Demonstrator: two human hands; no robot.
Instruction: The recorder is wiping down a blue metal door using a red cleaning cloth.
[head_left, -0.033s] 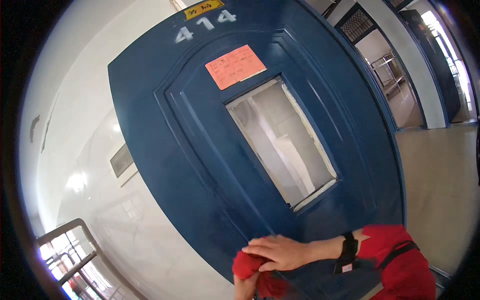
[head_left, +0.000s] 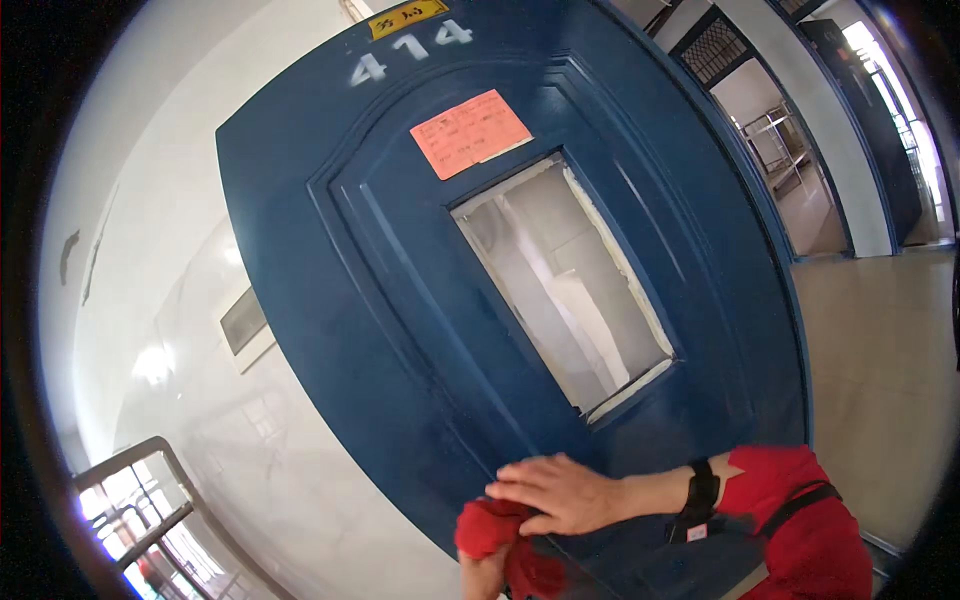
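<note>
A bunched red cloth [head_left: 485, 528] is at the lower middle, in front of the blue door [head_left: 330, 290]. My left hand [head_left: 482, 577] shows only in part at the bottom edge, closed on the cloth; most of its fingers are hidden. Just above and to the right, my right hand [head_left: 560, 497] has its fingers stretched out toward the left. Its fingertips and thumb lie at the edge of the cloth; whether they press on it I cannot tell. A black band circles my right wrist, below a red sleeve [head_left: 800, 510].
The door has a rectangular window [head_left: 550, 260] with a rough whitish border and a pink paper [head_left: 470, 135] above it. A white wall [head_left: 170, 300] and metal railing [head_left: 120, 465] stand at left. At right, a tiled floor [head_left: 870, 340] leads to other open doorways.
The red cloth and my left hand have shifted slightly left. My right hand has risen a little, its fingers less over the cloth. The door has not moved.
</note>
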